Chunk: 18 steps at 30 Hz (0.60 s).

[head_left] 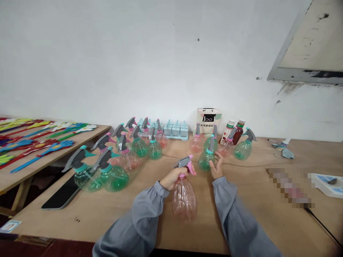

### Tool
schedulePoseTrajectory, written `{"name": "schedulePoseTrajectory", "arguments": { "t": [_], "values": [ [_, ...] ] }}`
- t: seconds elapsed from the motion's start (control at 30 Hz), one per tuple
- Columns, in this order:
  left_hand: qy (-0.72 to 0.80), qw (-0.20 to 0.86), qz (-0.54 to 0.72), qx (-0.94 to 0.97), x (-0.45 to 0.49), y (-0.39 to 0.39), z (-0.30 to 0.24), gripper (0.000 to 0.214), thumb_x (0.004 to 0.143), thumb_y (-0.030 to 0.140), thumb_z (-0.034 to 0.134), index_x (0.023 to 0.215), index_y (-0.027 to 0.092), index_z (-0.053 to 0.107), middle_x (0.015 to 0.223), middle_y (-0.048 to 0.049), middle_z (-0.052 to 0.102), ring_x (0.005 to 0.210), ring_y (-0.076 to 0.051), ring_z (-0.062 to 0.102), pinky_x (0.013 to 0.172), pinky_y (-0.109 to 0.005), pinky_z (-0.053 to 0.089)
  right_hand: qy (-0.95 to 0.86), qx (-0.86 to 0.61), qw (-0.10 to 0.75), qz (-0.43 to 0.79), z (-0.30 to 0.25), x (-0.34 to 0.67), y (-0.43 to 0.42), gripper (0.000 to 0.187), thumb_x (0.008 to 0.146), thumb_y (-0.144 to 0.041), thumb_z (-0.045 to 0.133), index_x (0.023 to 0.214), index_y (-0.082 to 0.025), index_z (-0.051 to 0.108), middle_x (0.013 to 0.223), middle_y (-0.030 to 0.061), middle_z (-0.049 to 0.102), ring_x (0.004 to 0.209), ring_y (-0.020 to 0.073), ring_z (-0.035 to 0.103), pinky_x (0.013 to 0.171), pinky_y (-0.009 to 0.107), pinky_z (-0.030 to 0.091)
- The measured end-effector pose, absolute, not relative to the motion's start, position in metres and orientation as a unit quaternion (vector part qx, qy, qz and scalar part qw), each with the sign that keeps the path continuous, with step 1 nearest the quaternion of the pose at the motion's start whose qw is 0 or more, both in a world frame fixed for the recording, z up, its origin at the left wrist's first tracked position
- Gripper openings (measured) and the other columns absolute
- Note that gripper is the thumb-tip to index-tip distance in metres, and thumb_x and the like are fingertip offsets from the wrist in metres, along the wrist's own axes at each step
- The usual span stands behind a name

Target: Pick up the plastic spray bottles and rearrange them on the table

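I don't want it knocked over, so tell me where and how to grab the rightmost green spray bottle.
Take the green spray bottle by its narrow neck, probably best with the right hand coming from the near side. It swells broad and round below; the gray sprayer head juts rightward, and a pink bottle stands close on the left.

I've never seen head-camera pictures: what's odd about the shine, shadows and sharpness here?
Highlights streak the pink bottle in the left hand (head view); soft shadows lie beside the grey sleeves (head view); a blocky patch at right is pixelated beyond reading (head view); the leftmost spray bottles seem to lean outward, perhaps lens stretch (head view).
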State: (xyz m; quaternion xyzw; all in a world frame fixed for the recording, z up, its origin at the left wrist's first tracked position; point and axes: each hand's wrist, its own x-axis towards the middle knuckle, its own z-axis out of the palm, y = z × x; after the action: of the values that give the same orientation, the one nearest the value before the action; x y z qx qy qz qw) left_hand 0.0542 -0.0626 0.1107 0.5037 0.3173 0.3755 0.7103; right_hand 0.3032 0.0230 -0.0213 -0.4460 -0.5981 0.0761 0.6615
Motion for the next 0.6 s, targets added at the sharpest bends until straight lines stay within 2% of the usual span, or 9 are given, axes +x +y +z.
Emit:
{"name": "schedulePoseTrajectory", "arguments": {
  "t": [0.1, 0.27, 0.37, 0.47, 0.6],
  "values": [
    [0.299, 0.699, 0.373, 0.532, 0.0535, -0.0634, 0.1132, 0.024, 0.052, 0.023, 0.058, 0.074, 0.016, 0.065, 0.065, 0.0012, 0.059, 0.049, -0.006, 0.023, 0.044, -0.021, 0.014, -0.602, -0.447, 0.657, 0.076, -0.0236, 0.3036, 0.0243, 0.057, 0.086, -0.051, 0.059, 0.132, -0.024, 0.039, 0.133, 0.0136, 0.049, 0.125, 0.0290, 0.053, 0.107, 0.056, 0.043],
    [0.307, 0.690, 0.405, 0.515, 0.0530, -0.0636, 0.1159, 0.012, 0.049, 0.022, 0.057, 0.060, 0.017, 0.056, 0.060, 0.0003, 0.057, 0.050, -0.007, 0.031, 0.046, -0.021, 0.018, -0.606, -0.452, 0.650, 0.083, -0.0251, 0.3036, 0.0253, 0.060, 0.085, -0.050, 0.062, 0.133, -0.022, 0.039, 0.134, 0.0150, 0.049, 0.126, 0.0291, 0.052, 0.108, 0.057, 0.042],
    [0.304, 0.671, 0.411, 0.537, 0.0509, -0.0636, 0.1169, 0.013, 0.050, 0.021, 0.057, 0.062, 0.017, 0.059, 0.064, -0.0007, 0.061, 0.052, -0.007, 0.034, 0.049, -0.021, 0.022, -0.607, -0.447, 0.650, 0.095, -0.0254, 0.3028, 0.0256, 0.062, 0.085, -0.050, 0.064, 0.134, -0.021, 0.038, 0.134, 0.0159, 0.050, 0.126, 0.0286, 0.053, 0.110, 0.056, 0.042],
    [0.294, 0.649, 0.410, 0.570, 0.0498, -0.0638, 0.1157, 0.020, 0.053, 0.019, 0.058, 0.071, 0.017, 0.067, 0.069, -0.0010, 0.064, 0.054, -0.007, 0.033, 0.050, -0.022, 0.022, -0.610, -0.445, 0.649, 0.101, -0.0253, 0.3021, 0.0258, 0.063, 0.085, -0.050, 0.064, 0.135, -0.021, 0.038, 0.134, 0.0157, 0.051, 0.128, 0.0277, 0.053, 0.112, 0.056, 0.041],
    [0.319, 0.665, 0.416, 0.532, 0.0517, -0.0639, 0.1127, 0.014, 0.051, 0.022, 0.057, 0.063, 0.016, 0.062, 0.060, -0.0003, 0.059, 0.051, -0.007, 0.028, 0.047, -0.023, 0.017, -0.606, -0.450, 0.648, 0.106, -0.0257, 0.3018, 0.0260, 0.065, 0.084, -0.052, 0.065, 0.134, -0.021, 0.039, 0.134, 0.0164, 0.052, 0.126, 0.0277, 0.056, 0.110, 0.055, 0.044]
  ]
}}
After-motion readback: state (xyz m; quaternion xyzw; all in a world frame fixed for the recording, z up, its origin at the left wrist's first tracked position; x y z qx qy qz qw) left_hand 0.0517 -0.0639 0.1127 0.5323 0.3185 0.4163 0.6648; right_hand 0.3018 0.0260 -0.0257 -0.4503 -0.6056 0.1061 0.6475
